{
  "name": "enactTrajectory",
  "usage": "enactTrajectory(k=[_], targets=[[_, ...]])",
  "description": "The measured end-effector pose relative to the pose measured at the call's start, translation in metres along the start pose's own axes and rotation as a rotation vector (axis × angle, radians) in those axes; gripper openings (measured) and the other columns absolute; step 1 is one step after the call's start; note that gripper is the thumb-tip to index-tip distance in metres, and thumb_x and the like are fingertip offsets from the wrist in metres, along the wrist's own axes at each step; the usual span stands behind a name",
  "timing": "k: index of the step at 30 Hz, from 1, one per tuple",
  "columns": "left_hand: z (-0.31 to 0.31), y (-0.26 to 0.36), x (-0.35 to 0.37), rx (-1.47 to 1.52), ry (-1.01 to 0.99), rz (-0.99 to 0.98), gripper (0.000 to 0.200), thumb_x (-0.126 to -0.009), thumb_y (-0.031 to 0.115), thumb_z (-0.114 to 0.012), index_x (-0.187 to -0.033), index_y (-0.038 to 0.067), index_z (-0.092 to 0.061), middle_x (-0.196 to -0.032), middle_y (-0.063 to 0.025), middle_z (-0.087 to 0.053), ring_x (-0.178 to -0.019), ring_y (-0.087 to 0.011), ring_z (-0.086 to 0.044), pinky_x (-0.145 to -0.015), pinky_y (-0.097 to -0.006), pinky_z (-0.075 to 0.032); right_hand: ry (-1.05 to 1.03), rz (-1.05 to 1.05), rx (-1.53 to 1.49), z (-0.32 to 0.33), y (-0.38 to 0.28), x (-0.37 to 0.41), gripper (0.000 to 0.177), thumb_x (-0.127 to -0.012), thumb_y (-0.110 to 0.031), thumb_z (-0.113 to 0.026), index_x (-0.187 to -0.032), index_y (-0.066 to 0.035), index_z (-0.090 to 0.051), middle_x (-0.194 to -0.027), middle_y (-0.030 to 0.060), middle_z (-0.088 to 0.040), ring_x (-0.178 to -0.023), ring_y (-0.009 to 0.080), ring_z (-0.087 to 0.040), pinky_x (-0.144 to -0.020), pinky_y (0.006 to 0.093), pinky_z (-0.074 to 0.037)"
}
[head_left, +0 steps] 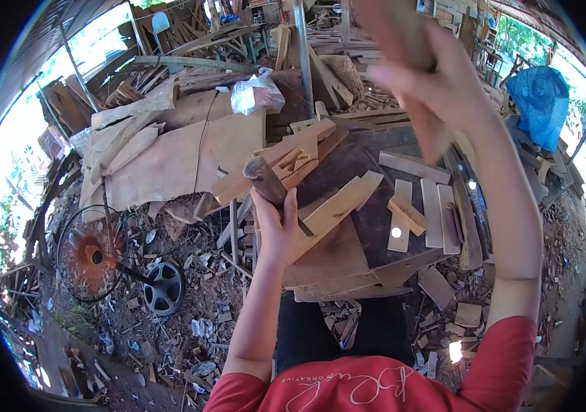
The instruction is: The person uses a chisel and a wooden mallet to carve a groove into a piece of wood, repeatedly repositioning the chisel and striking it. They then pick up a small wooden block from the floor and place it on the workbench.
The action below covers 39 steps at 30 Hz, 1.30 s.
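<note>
My left hand (276, 221) is wrapped around the wooden handle of a chisel (263, 178). The chisel's dark blade comes out below my fingers and reaches a pale wooden piece (341, 206) on the dark worktable. Raised high on the right, my right hand (459, 86) grips a long wooden block (403, 41), slightly blurred, with its lower end hanging above the table. Just beyond my left hand lies another pale wooden piece (289, 154) with a cut-out and chips in it.
Wooden strips and a small block (407, 214) lie on the table (382, 161) at right. Plywood sheets (162, 161) and a white plastic bag (257, 94) are at left. A standing fan (94, 255) is on the littered ground. A metal post (302, 51) rises behind the table.
</note>
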<state>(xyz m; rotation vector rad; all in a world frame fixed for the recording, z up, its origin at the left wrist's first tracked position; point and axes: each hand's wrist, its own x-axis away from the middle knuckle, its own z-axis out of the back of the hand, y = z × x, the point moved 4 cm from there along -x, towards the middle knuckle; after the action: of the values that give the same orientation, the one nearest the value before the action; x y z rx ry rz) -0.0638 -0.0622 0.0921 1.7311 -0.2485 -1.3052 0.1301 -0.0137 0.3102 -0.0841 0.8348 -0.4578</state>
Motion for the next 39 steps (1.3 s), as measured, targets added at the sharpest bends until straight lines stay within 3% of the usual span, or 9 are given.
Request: enactTrajectory(k=[3, 9, 14, 21, 25, 28, 32, 37, 39], targets=[[0.001, -0.005, 0.0, -0.058, -0.029, -0.013, 0.038, -0.085, 0.008, -0.056, -0.113, -0.003, -0.034, -0.101, -0.014, -0.05, -0.092, -0.019, -0.049, -0.083, -0.0286, -0.039, 0.272, -0.188, -0.44, -0.006, 0.004, 0.011, 0.066, -0.057, -0.032, -0.075, -0.109, 0.002, -0.051, -0.095, 0.0115, -0.06, -0.087, 0.0235, -0.058, -0.079, 0.0355, -0.046], [-0.007, -0.008, 0.0, -0.131, -0.041, -0.052, 0.04, -0.082, 0.01, -0.06, -0.11, -0.005, -0.035, -0.094, -0.0159, -0.05, -0.084, -0.0225, -0.051, -0.076, -0.0289, -0.041, -0.755, -0.241, 0.214, -0.026, -0.001, 0.025, 0.068, -0.061, -0.032, -0.073, -0.112, 0.005, -0.048, -0.094, 0.0156, -0.059, -0.089, 0.0235, -0.058, -0.078, 0.0348, -0.046], [-0.012, 0.007, 0.001, -0.139, -0.032, -0.051, 0.038, -0.082, 0.011, -0.06, -0.108, -0.005, -0.036, -0.092, -0.0163, -0.051, -0.082, -0.0243, -0.051, -0.074, -0.031, -0.042, 0.132, -0.265, -0.311, 0.014, 0.01, 0.01, 0.064, -0.062, -0.033, -0.072, -0.113, -0.001, -0.05, -0.092, 0.0117, -0.061, -0.086, 0.0225, -0.059, -0.079, 0.0349, -0.046], [-0.013, 0.005, 0.005, -0.166, -0.049, -0.09, 0.039, -0.083, 0.011, -0.06, -0.109, -0.005, -0.036, -0.094, -0.0178, -0.051, -0.083, -0.0262, -0.052, -0.076, -0.0326, -0.042, -0.756, -0.358, 0.295, -0.023, 0.005, 0.031, 0.062, -0.062, -0.032, -0.072, -0.112, -0.001, -0.051, -0.099, 0.0139, -0.06, -0.095, 0.0241, -0.057, -0.084, 0.0366, -0.043], [-0.013, 0.006, 0.002, -0.14, -0.037, -0.067, 0.041, -0.083, 0.012, -0.06, -0.111, -0.006, -0.036, -0.095, -0.0188, -0.051, -0.084, -0.0283, -0.053, -0.076, -0.0336, -0.042, -0.117, -0.117, 0.059, 0.015, 0.01, 0.014, 0.064, -0.062, -0.034, -0.072, -0.111, 0.001, -0.051, -0.099, 0.0157, -0.06, -0.088, 0.0268, -0.059, -0.079, 0.0349, -0.046], [-0.014, 0.006, -0.002, -0.165, -0.051, -0.063, 0.042, -0.083, 0.012, -0.06, -0.111, -0.006, -0.036, -0.095, -0.019, -0.051, -0.083, -0.0291, -0.053, -0.075, -0.0338, -0.042, -0.012, -0.29, -0.43, 0.022, 0.02, 0.011, 0.067, -0.062, -0.036, -0.072, -0.112, 0.003, -0.05, -0.098, 0.0157, -0.06, -0.086, 0.0266, -0.059, -0.076, 0.0338, -0.047], [-0.019, 0.01, -0.001, -0.202, -0.04, -0.116, 0.041, -0.082, 0.012, -0.06, -0.111, -0.006, -0.036, -0.093, -0.0196, -0.052, -0.082, -0.0303, -0.053, -0.074, -0.0341, -0.043, -0.528, -0.174, 0.181, -0.02, 0.004, 0.029, 0.063, -0.06, -0.034, -0.071, -0.109, 0.001, -0.052, -0.096, 0.0164, -0.06, -0.084, 0.0272, -0.059, -0.074, 0.0359, -0.046], [-0.022, 0.006, -0.003, -0.208, -0.063, -0.147, 0.041, -0.082, 0.012, -0.06, -0.111, -0.007, -0.037, -0.09, -0.0201, -0.052, -0.08, -0.0323, -0.054, -0.073, -0.0348, -0.043, -0.606, -0.264, 0.27, 0.003, 0.012, 0.017, 0.055, -0.058, -0.028, -0.07, -0.102, 0.001, -0.054, -0.09, 0.013, -0.059, -0.083, 0.0234, -0.057, -0.076, 0.0354, -0.044], [-0.023, 0.008, -0.005, -0.217, -0.052, -0.155, 0.042, -0.082, 0.012, -0.06, -0.111, -0.007, -0.037, -0.09, -0.0201, -0.052, -0.08, -0.0322, -0.054, -0.073, -0.0348, -0.043, -0.02, -0.283, -0.027, 0.03, 0.016, 0.014, 0.06, -0.062, -0.038, -0.071, -0.103, 0.003, -0.054, -0.092, 0.0182, -0.061, -0.086, 0.0275, -0.059, -0.076, 0.0376, -0.046]])
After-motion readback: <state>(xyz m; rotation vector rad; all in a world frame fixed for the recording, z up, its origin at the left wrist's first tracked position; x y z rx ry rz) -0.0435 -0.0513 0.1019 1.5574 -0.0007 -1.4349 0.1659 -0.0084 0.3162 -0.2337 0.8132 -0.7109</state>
